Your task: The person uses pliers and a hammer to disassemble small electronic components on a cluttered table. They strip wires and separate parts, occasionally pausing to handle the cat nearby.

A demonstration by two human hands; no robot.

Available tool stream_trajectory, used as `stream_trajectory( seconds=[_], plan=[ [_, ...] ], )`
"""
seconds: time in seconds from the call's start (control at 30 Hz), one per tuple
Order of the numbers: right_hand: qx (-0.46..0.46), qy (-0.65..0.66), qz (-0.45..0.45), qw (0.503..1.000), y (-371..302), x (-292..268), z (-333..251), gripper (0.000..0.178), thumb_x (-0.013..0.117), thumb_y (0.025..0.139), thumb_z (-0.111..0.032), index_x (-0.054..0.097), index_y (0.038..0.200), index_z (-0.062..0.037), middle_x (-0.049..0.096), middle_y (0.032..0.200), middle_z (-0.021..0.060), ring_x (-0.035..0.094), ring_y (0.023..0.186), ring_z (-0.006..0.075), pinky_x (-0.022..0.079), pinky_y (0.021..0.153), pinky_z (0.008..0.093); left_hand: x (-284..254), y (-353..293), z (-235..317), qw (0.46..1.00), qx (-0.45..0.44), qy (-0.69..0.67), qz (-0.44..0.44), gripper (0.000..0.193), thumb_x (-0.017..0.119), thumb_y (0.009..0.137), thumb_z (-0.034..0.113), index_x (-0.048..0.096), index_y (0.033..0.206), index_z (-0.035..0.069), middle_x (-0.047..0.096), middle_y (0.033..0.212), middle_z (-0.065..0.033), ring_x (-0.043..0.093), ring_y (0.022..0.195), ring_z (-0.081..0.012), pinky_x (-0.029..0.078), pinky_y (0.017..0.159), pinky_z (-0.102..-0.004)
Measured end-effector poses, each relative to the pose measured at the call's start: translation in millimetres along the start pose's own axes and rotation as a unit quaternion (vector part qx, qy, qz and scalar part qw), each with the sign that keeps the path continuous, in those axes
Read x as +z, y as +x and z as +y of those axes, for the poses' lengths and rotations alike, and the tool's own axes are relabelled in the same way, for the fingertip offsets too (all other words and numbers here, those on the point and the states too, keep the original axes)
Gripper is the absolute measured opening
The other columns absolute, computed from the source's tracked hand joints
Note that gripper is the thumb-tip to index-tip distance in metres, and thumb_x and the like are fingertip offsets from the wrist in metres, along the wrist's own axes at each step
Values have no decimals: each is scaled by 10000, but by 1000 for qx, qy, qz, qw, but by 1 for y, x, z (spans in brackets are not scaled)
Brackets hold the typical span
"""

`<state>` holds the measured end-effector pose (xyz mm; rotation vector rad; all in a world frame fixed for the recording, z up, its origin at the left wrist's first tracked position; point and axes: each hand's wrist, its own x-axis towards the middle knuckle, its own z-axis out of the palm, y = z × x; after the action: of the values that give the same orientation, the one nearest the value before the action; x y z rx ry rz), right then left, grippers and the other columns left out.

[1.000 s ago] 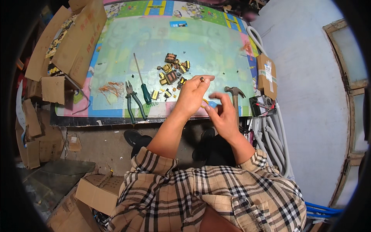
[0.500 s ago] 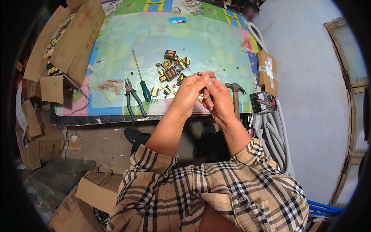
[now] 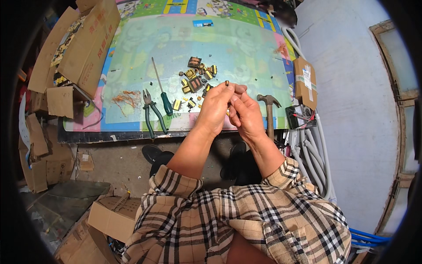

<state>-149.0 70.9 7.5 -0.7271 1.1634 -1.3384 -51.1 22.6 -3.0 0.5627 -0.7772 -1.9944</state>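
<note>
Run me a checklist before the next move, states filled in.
1. Small brown part in the left hand: ok, its end shows at the fingers.
2. Right hand grip: cannot tell; its fingers meet the left hand, and what they pinch is hidden.
3. Pliers and screwdriver apart from both hands: ok, lying to the left.
4. Hammer kept back from the near table edge: not ok, its handle reaches it.
5. Loose parts sorted: not ok, a jumbled heap of parts lies beyond the left hand.
</note>
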Motion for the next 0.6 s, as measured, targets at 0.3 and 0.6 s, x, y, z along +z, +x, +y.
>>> stream_trajectory(
  seconds=[0.3,0.6],
  plan=[
    [-57,-63,23,996,-1,-3,14,158,489,962,-133,590,936,-14,514,597,6,382,410,49,295,375,183,-2,0,3,994,12,109,20,398,387,1007,272,607,999,-59,638,977,-140,610,841,-170,479,808,-303],
    [-53,-136,7,989,-12,-15,20,149,497,960,-132,584,890,-33,505,561,-17,379,401,31,284,365,188,-2,4,3,987,95,125,31,411,367,1012,277,615,985,-49,648,950,-138,627,888,-194,479,834,-310]
  ],
)
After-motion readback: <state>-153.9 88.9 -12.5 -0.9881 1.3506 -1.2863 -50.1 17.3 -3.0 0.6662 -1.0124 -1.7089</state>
